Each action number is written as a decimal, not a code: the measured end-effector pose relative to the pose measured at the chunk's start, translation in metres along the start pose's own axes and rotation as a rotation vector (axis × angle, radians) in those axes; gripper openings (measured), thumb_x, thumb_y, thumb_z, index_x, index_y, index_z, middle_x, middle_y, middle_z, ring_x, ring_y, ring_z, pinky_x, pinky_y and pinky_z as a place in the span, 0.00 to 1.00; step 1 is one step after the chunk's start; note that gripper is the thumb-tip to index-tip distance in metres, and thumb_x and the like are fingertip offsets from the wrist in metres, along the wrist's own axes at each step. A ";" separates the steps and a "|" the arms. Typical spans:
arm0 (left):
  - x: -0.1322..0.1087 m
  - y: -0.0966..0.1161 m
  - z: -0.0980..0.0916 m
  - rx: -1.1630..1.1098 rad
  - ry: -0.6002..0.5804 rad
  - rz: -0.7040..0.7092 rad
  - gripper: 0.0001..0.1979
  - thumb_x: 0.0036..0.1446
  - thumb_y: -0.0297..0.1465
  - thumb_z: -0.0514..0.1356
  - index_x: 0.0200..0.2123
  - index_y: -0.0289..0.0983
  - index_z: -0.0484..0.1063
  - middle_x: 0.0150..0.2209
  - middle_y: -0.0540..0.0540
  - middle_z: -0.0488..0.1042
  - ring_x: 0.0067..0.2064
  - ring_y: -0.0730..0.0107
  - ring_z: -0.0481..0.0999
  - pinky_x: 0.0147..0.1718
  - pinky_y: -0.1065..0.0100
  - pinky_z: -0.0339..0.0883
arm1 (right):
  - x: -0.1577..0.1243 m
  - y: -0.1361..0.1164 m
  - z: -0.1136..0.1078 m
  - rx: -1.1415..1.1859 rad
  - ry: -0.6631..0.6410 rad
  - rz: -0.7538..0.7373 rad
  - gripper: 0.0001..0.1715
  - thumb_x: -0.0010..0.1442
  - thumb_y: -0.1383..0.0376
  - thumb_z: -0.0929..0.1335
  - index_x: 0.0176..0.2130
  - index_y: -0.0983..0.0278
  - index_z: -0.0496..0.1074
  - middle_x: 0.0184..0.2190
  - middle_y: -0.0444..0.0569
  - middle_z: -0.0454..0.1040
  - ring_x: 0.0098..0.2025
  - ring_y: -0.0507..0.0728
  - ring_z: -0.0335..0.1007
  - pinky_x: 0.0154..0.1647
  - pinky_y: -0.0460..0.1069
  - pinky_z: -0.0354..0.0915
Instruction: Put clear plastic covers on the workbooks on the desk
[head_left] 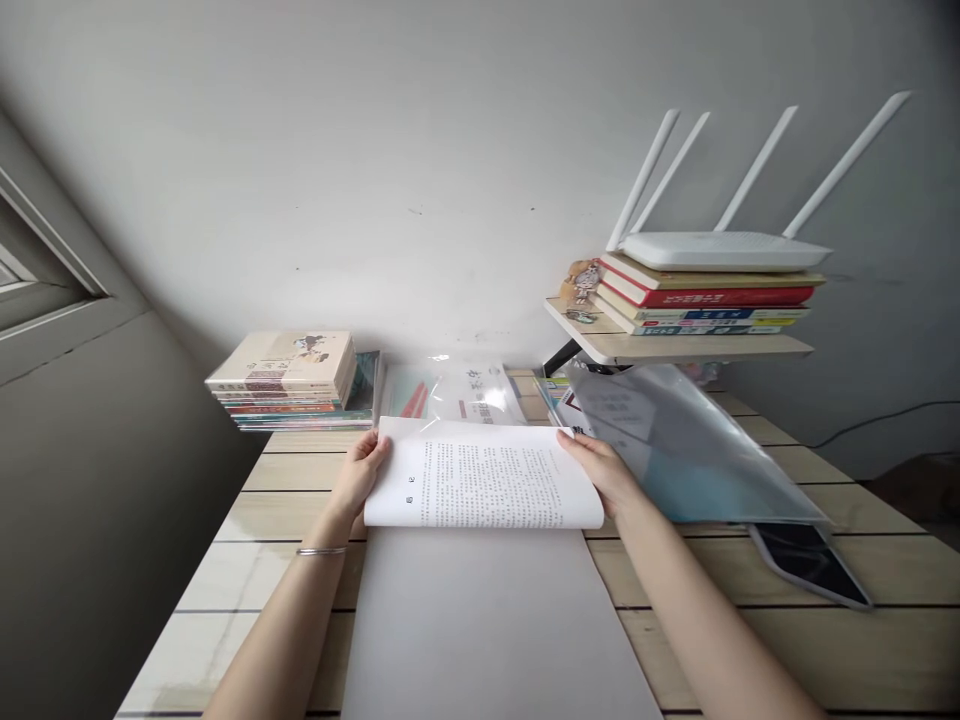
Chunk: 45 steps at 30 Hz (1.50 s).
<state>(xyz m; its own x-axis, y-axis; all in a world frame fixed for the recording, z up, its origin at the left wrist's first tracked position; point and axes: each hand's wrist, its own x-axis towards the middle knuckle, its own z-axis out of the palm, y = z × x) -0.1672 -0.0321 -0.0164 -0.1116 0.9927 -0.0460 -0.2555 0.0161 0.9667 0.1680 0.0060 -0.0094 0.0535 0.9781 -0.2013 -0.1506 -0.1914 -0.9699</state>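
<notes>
An open paperback book (487,480) is held between my two hands above the slatted table, its printed page facing me with the text turned sideways. The near edge of the page curls over. My left hand (364,465) grips the book's left edge, thumb on the page, and a thin bracelet sits on that wrist. At the right edge my right hand (600,468) holds on the same way, with its thumb on top and most fingers hidden beneath. Below the book a wide blank whitish sheet (495,620) runs toward me; whether it joins the book I cannot tell.
Stacked books (281,365) stand at the back left. Clear plastic covers (450,385) lie behind the book, with a plastic folder (675,440) at right. A phone (810,562) rests near the folder. A raised shelf (675,348) carries books and a white router (724,250).
</notes>
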 end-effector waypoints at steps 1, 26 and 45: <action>-0.001 0.001 0.001 0.017 0.002 0.000 0.22 0.40 0.44 0.70 0.32 0.37 0.69 0.28 0.49 0.75 0.27 0.70 0.74 0.27 0.70 0.68 | 0.001 0.001 0.001 -0.004 0.014 -0.020 0.22 0.33 0.50 0.77 0.22 0.63 0.73 0.18 0.46 0.74 0.20 0.57 0.70 0.21 0.49 0.64; 0.002 -0.006 0.007 0.097 0.131 0.144 0.19 0.38 0.39 0.70 0.34 0.38 0.71 0.33 0.48 0.76 0.28 0.71 0.73 0.26 0.72 0.68 | 0.007 0.019 -0.006 0.113 0.053 -0.166 0.35 0.31 0.54 0.79 0.38 0.61 0.68 0.26 0.44 0.77 0.27 0.56 0.73 0.28 0.49 0.67; 0.000 -0.006 0.008 0.082 0.131 0.132 0.21 0.39 0.40 0.70 0.35 0.39 0.70 0.32 0.50 0.75 0.27 0.73 0.73 0.25 0.73 0.67 | -0.002 0.015 -0.006 0.004 0.094 -0.260 0.24 0.40 0.49 0.76 0.28 0.62 0.69 0.23 0.41 0.73 0.24 0.50 0.64 0.25 0.45 0.60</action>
<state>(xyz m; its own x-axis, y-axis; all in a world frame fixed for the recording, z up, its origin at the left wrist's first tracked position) -0.1582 -0.0309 -0.0200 -0.2642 0.9629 0.0555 -0.1517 -0.0983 0.9835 0.1714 0.0004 -0.0248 0.1821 0.9824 0.0425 -0.1237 0.0657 -0.9901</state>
